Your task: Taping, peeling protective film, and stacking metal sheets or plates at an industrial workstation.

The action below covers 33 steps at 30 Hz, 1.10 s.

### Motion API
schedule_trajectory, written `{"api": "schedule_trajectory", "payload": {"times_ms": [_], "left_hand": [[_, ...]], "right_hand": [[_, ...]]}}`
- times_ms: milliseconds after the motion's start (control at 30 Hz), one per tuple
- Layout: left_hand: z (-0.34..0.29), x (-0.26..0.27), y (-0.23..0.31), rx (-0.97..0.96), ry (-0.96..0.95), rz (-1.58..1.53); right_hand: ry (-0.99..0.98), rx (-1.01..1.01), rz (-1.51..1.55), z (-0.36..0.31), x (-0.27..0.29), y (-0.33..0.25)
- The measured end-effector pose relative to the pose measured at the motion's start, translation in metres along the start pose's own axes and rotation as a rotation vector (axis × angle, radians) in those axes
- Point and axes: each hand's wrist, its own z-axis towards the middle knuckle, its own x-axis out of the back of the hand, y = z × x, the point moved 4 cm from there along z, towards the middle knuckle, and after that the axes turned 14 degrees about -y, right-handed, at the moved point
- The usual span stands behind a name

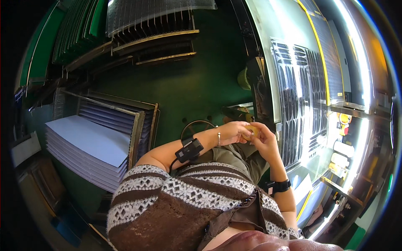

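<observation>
My left hand (234,133) and my right hand (266,140) meet in front of my lap. Between their fingers is a small yellow, rounded thing (252,130), partly covered by the fingers; its kind cannot be made out. Both hands have their fingers curled round it. A bracelet sits on my left wrist, and a black box (189,150) is strapped to that forearm. To the right of my hands, a glossy sheet with rows of dark, elongated shapes (293,100) lies on a brightly lit glass-topped table (268,25).
A rack (136,138) at the left holds a stack of pale sheets (90,136). Farther off stand racks of green panels (79,33) and a slatted metal rack (155,39). White rolls (343,149) rest at the far right. A yellow-green bin (243,78) stands by the table.
</observation>
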Motion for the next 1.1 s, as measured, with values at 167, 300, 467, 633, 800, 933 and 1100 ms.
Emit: {"api": "schedule_trajectory", "payload": {"times_ms": [167, 300, 467, 633, 800, 933, 1100], "left_hand": [[0.01, 0.044, -0.012, 0.086, -0.151, -0.08], [0.03, 0.108, -0.013, 0.069, 0.031, 0.027], [0.044, 0.296, 0.031, 0.192, 0.766, 0.509], [0.143, 0.375, 0.016, 0.143, 0.73, 0.253], [0.168, 0.541, 0.002, -0.364, 0.749, -0.088], [0.243, 0.522, -0.027, -0.201, 0.801, 0.0], [0.195, 0.515, 0.009, -0.118, 0.857, 0.126]], "right_hand": [[0.118, -0.085, 0.578, -0.013, 0.008, 0.018], [0.206, -0.128, 0.653, -0.023, 0.019, 0.022], [0.455, -0.109, 0.669, -0.105, 0.068, 0.015], [1.085, -0.259, 0.763, -0.235, 0.077, 0.053], [1.181, -0.297, 1.048, -0.371, 0.027, 0.132], [1.433, -0.43, 1.101, -0.403, -0.025, 0.097], [1.496, -0.41, 1.162, -0.321, 0.002, 0.071]]}}
